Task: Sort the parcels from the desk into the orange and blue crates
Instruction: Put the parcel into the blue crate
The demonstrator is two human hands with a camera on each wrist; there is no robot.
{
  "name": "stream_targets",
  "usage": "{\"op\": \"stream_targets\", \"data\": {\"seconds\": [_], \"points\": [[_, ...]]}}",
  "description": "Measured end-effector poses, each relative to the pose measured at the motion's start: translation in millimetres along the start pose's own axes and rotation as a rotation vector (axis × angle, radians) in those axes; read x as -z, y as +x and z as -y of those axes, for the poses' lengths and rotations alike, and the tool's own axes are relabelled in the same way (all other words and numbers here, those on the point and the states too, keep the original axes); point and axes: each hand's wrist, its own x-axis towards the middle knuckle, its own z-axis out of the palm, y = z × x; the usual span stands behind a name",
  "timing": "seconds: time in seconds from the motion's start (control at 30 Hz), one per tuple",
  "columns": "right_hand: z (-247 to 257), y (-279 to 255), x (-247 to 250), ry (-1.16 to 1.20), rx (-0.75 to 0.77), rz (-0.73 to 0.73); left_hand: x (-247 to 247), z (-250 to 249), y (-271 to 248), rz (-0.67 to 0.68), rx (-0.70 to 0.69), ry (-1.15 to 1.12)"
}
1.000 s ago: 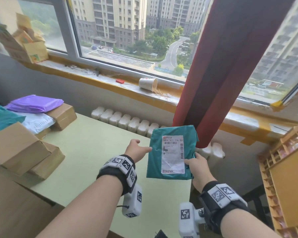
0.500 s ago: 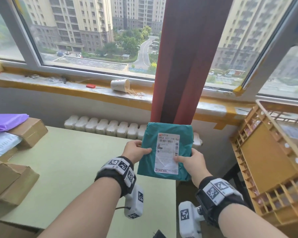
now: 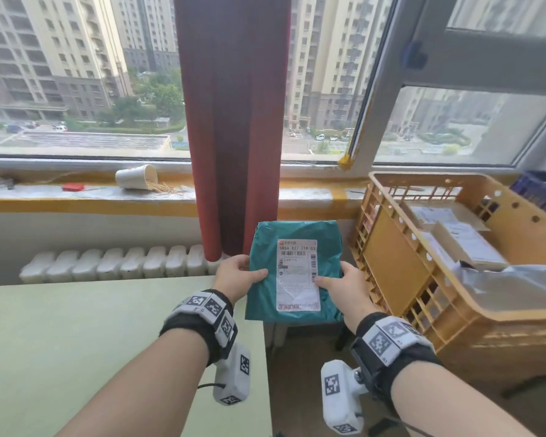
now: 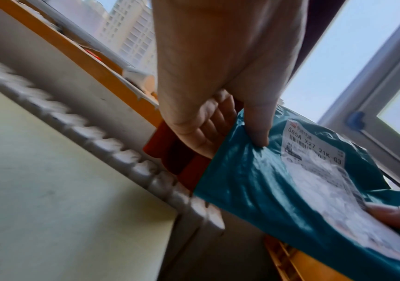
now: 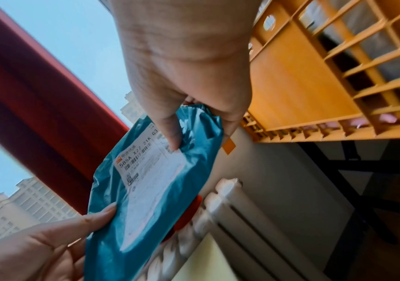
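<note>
Teal poly mailer [image 3: 295,269] held label-up between my hands, past the desk [image 3: 76,342] edge: left hand [image 3: 238,277] pinches its left side, right hand [image 3: 344,287] its right. Since a second ago I've swung right; orange crate [image 3: 401,272] now just beside my right hand, parcels already inside. Drop looks next

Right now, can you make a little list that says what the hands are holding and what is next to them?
held thing: teal parcel with a white label
left hand: grips the parcel's left edge, thumb on top
right hand: grips the right edge, thumb on the label
parcel's place: in the air, past the desk edge
nearby: orange crate to the right, parcels already inside
behind: red curtain, radiator
</note>
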Motion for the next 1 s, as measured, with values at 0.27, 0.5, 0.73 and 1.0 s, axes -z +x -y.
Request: {"op": "stream_targets", "data": {"seconds": [0.27, 0.5, 0.73, 1.0], "points": [[15.5, 19.2, 84.9, 0.008, 0.089, -0.058, -76.9, -44.7, 2.6, 0.026, -0.1, -0.024], [31.7, 39.4, 159.4, -0.015, 0.145, -0.112, -146.7, -89.6, 2.6, 0.003, -0.15, -0.067], [35.6, 58.5, 221.0, 0.016, 0.177, -0.143, -208.2, -118.1, 5.2, -0.012, -0.194, -0.114], [29.1, 82.5, 308.3, 0.091, 0.227, -0.264, -299.8, -151.4, 12.5, 0.041, -0.238, -0.102]]}}
